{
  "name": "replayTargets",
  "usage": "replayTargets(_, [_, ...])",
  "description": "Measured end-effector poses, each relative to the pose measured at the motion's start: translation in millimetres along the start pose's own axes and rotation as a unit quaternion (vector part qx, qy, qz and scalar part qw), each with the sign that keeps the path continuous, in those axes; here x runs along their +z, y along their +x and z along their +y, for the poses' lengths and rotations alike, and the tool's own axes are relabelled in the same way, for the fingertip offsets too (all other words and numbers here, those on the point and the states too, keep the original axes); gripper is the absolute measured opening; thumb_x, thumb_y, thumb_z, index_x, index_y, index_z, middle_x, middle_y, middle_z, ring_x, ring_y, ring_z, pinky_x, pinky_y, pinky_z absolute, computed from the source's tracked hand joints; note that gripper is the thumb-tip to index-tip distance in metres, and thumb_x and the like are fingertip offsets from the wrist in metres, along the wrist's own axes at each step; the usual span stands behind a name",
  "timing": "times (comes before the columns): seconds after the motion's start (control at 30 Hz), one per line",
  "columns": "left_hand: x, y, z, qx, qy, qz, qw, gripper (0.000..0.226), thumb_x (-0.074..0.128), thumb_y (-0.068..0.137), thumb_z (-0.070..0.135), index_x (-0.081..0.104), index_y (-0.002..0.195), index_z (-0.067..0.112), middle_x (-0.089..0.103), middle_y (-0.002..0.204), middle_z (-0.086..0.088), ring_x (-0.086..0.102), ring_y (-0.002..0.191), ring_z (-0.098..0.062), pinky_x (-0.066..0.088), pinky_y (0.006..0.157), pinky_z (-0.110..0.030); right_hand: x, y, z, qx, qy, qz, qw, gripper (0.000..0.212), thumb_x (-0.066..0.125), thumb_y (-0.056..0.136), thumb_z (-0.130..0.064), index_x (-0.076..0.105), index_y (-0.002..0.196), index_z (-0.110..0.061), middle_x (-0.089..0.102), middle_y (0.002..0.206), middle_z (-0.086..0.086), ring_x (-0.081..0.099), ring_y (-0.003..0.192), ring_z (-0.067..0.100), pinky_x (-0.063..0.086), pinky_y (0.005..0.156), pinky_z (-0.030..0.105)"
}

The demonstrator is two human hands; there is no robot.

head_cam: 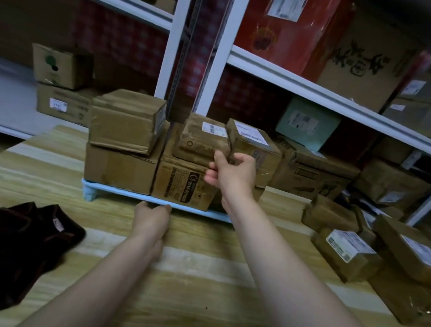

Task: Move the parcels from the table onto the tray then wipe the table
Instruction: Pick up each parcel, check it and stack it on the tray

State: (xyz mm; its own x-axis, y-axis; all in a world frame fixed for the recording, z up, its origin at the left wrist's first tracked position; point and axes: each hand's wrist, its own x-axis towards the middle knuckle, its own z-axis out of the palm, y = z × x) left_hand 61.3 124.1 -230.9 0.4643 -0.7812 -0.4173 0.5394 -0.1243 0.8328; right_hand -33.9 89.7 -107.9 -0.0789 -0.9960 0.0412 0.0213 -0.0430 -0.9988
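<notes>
My right hand (232, 173) is up at the stack on the light blue tray (89, 190). Thumb and curled fingers pinch the lower near corner of the white-labelled parcel (254, 152), which sits tilted on the right of the top row, touching the creased parcel (198, 142) beside it.

My left hand (152, 218) is stretched low, fingertips at the tray's front rim. I cannot tell whether they hook under the edge or just touch it.

The tray stands on short legs at the far side of the striped wooden table (193, 284). It carries a plain box (120, 170) and a printed box (178, 186) underneath. A taped parcel (126, 121) sits on top at the left, well apart from the one I'm holding.

Off to my right, more parcels lie on the table. There is a small one with a printed label (348, 252), a big flat one (415, 261) leaning over it, and another brown one (331, 214) behind.

A dark crumpled cloth (7, 240) lies at my left, near the table's edge. White shelving (327, 95) packed with cartons stands behind everything.
</notes>
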Motion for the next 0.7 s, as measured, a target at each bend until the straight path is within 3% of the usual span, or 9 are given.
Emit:
replayTargets(0.1, [-1,1,2,-0.004,-0.006,0.002,1.0,0.047,0.06,0.089,0.014,0.045,0.134,0.015,0.058,0.13,-0.019,0.056,0.121,-0.035,0.046,0.101,-0.043,0,10,16,-0.142,-0.188,0.06,0.97,0.027,0.064,0.095,-0.03,0.051,0.118,-0.034,0.071,0.075,-0.001,0.069,0.063,0.015,0.062,0.067,0.04])
replayTargets(0.2, [-1,1,2,-0.003,-0.006,0.009,1.0,0.049,0.058,0.091,0.012,0.043,0.138,0.017,0.06,0.124,-0.013,0.058,0.115,-0.03,0.046,0.102,-0.043,3,19,23,-0.231,-0.291,0.064,0.926,0.027,0.059,0.094,-0.037,0.06,0.12,-0.04,0.073,0.076,-0.004,0.071,0.076,0.02,0.06,0.075,0.041])
replayTargets(0.37, [1,1,-2,0.007,0.016,0.016,1.0,0.055,0.057,0.09,0.011,0.038,0.142,0.014,0.059,0.124,-0.014,0.057,0.114,-0.03,0.045,0.103,-0.045,6,30,28,-0.232,-0.29,0.071,0.926,0.029,0.056,0.093,-0.04,0.059,0.122,-0.041,0.074,0.082,-0.004,0.072,0.083,0.024,0.058,0.082,0.043])
replayTargets(0.43, [4,-3,-5,0.008,0.045,0.018,0.999,0.056,0.057,0.088,0.013,0.039,0.141,0.01,0.058,0.129,-0.019,0.056,0.119,-0.035,0.044,0.104,-0.047,3,26,28,-0.235,-0.279,0.055,0.929,0.035,0.056,0.096,-0.034,0.055,0.131,-0.04,0.073,0.074,-0.006,0.072,0.076,0.019,0.058,0.082,0.041])
replayTargets(0.53, [9,-5,-12,0.024,0.12,0.022,0.992,0.058,0.054,0.094,0.014,0.032,0.147,0.013,0.05,0.138,-0.01,0.05,0.124,-0.031,0.038,0.105,-0.038,-8,14,30,-0.263,-0.256,0.041,0.929,0.044,0.057,0.098,-0.029,0.049,0.141,-0.034,0.069,0.067,-0.006,0.069,0.067,0.015,0.058,0.076,0.038])
replayTargets(0.7, [39,-23,-33,0.083,0.29,-0.005,0.954,0.064,0.06,0.09,0.022,0.033,0.148,0.016,0.052,0.138,-0.01,0.05,0.125,-0.031,0.038,0.108,-0.041,-80,17,51,-0.249,-0.241,0.132,0.929,0.022,0.053,0.1,-0.028,0.059,0.121,-0.028,0.07,0.072,-0.005,0.068,0.069,0.015,0.057,0.07,0.04])
